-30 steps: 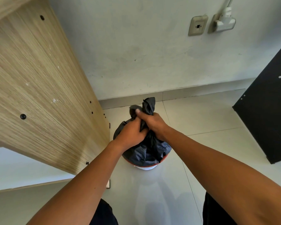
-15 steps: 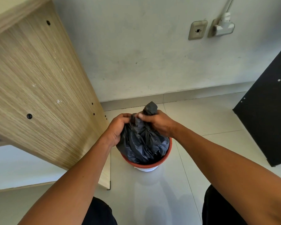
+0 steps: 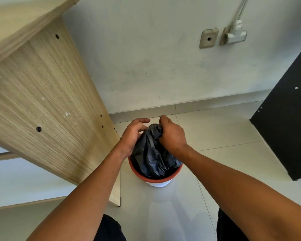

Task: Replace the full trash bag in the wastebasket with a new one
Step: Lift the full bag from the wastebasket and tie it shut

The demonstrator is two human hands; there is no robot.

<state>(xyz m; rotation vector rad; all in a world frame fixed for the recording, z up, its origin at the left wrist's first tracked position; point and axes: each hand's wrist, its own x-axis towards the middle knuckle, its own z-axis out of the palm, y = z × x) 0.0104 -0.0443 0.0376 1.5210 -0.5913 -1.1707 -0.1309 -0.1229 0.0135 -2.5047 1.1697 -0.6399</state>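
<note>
A full black trash bag (image 3: 152, 154) sits in a small wastebasket (image 3: 155, 180) with an orange-red rim and white body, on the tiled floor close to the wall. My right hand (image 3: 172, 135) is closed around the gathered neck of the bag at its top. My left hand (image 3: 133, 134) rests against the bag's left side with its fingers spread and curved over the top, not clamped on it. The lower part of the bag is hidden inside the basket.
A light wooden desk side panel (image 3: 47, 105) stands right beside the basket on the left. A black panel (image 3: 288, 129) leans at the right. The wall behind carries a socket plate (image 3: 209, 38) and a plugged adapter (image 3: 235, 34). My knees are at the bottom edge.
The bag's neck has been pushed lower and the basket rim now shows fully. My left hand has let go of the neck and opened beside the bag. The right hand keeps its grip.
</note>
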